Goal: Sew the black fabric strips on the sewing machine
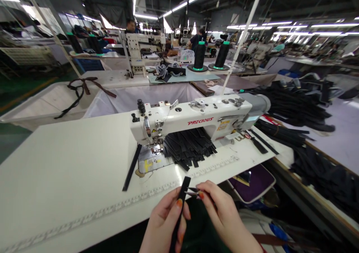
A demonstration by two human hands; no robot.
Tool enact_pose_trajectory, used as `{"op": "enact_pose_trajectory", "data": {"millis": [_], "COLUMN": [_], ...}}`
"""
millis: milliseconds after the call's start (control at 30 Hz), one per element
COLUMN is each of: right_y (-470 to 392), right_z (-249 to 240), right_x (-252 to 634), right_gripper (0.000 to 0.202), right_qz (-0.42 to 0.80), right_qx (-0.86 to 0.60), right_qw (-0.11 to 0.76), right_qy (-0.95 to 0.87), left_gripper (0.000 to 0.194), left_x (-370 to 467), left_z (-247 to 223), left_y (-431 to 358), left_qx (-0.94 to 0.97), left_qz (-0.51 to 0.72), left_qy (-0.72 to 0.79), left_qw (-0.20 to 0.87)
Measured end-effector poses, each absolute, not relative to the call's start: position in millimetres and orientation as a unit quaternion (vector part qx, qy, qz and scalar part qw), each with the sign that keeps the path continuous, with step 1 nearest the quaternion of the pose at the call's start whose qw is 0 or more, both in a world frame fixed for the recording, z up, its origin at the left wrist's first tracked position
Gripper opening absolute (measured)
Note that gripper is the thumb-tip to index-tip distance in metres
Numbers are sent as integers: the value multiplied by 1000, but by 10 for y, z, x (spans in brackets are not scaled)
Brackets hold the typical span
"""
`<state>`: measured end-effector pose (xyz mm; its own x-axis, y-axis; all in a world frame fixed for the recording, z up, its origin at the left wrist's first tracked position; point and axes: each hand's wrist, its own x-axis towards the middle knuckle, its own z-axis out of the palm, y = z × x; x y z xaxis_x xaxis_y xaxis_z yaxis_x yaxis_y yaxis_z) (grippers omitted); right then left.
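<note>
At the front edge of the sewing table, my left hand [168, 217] is closed around a narrow black strip [184, 187], its top end pointing up and away from me. My right hand [221, 206] pinches a small pair of thread snips [192, 191], whose blades reach the strip's right edge near its top. Just beyond is a white sewing machine [179, 116]. Under its arm lies a heap of similar black strips [190, 148]. One more black strip [131, 168] rests on the table left of the needle plate [150, 165].
A printed measuring scale [112, 207] runs along the table's front. Two black thread cones [199, 56] stand behind the machine. Dark fabric pieces [297, 105] are piled at the right. A purple-lined tray [258, 185] sits below the tabletop. A white-lined bin [134, 97] lies behind.
</note>
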<state>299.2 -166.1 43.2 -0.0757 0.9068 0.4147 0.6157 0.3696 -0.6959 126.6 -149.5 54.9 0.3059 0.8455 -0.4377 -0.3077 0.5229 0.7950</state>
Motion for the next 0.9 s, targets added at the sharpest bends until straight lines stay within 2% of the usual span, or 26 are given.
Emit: {"op": "enact_pose_trajectory", "data": {"millis": [500, 600, 700, 833, 900], "right_y": [-1633, -1622, -1619, -1627, -1632], "right_z": [459, 443, 445, 457, 465], "right_x": [2911, 2865, 2813, 2803, 2825], "right_gripper": [14, 14, 15, 15, 21], "right_qz": [164, 174, 182, 178, 168], "right_qx": [-538, -539, -541, -536, -525], "right_qw": [419, 433, 454, 467, 463], "right_qy": [-713, -702, -684, -680, -694], "left_gripper": [49, 44, 48, 46, 43], "left_x": [1232, 1231, 1227, 1219, 1221], "left_z": [562, 536, 517, 551, 577], "left_y": [-1523, -1530, -1526, -1500, -1491], "left_qx": [348, 382, 404, 391, 385], "left_qz": [383, 359, 336, 353, 365], "left_qy": [452, 458, 461, 465, 465], "left_qw": [727, 718, 716, 712, 708]}}
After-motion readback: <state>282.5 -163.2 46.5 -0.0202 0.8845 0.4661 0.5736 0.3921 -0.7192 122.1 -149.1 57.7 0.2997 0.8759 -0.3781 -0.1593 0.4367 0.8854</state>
